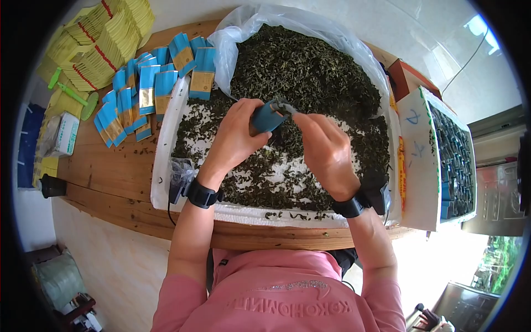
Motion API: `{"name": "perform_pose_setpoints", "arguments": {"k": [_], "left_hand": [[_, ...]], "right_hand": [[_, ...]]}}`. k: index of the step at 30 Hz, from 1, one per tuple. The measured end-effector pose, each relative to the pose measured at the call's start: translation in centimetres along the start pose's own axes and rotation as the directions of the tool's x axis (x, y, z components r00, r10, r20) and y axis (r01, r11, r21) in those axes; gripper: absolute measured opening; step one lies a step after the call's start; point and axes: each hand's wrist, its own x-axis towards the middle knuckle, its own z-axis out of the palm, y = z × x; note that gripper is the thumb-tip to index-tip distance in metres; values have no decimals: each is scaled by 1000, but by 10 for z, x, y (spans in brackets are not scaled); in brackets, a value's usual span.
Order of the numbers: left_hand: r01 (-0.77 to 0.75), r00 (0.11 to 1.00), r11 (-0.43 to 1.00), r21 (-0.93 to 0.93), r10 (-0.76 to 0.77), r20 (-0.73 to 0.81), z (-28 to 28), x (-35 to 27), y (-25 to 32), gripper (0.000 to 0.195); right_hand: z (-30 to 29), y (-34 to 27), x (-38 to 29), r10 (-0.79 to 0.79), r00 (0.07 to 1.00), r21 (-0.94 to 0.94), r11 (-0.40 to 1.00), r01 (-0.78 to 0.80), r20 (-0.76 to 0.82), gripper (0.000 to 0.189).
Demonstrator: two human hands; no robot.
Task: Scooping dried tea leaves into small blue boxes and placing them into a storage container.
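My left hand [240, 137] is closed around a small blue packet [267, 117], its end tilted up to the right. At that mouth my right hand [325, 149] pinches a small pale implement [289, 108], mostly hidden by the fingers, with dark leaves beside it. Both hands are above a white foam box [161, 166] strewn with dried, curled leaves, which look like tea. Behind them a large heap of the leaves [307, 70] lies in a clear plastic bag [227, 39]. Several blue and tan packets [202, 72] overlap at the box's left back corner.
On the wooden table [103, 178] at left are more blue packets [147, 89], a green plastic stand [74, 93], a small carton [66, 133] and a black cup [53, 185]. Stacked yellow packets [99, 41] fill the back left. A foam box [419, 162] of upright packets stands right.
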Motion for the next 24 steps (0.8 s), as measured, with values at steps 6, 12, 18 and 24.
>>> {"name": "perform_pose_setpoints", "arguments": {"k": [6, 12, 18, 24], "left_hand": [[6, 1000, 999, -50, -7, -18, -1, -1, 0, 57], [74, 997, 991, -113, -76, -12, 0, -3, 2, 64], [88, 996, 991, -105, -90, -17, -1, -3, 1, 67], [142, 990, 985, -102, -142, 3, -3, -2, 9, 54]], "right_hand": [[-18, -1, 12, 3, 1000, 76, 997, -2, -6, 31], [-13, -9, 10, -46, 999, 19, 999, 46, 14, 31], [-26, -9, 17, 92, 994, 116, 990, -85, -54, 28], [-28, -5, 14, 66, 987, -6, 998, -68, -145, 24]]}}
